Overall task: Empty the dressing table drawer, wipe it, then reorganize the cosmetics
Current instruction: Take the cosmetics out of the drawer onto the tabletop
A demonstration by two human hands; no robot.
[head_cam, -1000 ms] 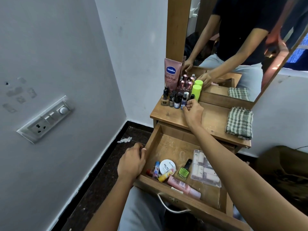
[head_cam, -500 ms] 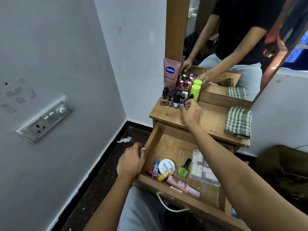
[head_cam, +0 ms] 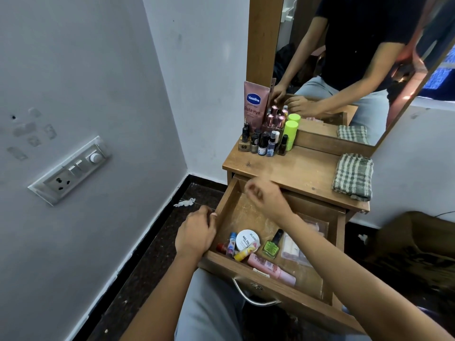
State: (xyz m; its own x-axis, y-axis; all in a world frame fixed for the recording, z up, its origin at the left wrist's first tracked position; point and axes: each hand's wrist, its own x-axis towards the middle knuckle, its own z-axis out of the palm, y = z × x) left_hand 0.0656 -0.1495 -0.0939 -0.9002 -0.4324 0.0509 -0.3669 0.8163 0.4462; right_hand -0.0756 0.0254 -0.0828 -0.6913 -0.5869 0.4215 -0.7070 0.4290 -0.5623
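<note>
Just below and nearer you than your right hand (head_cam: 266, 198), which hangs loosely curled and looks empty over the drawer (head_cam: 283, 290) back, cosmetics (head_cam: 247, 239) crowd the front, while your left hand (head_cam: 195, 233) grips the side wall, likely steadying it for emptying.

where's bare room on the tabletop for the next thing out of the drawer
Tabletop: bare between the bottle cluster and the checked cloth, out to the front edge. Crowded at the back left corner. Drawer: rear half bare, front packed.
</note>
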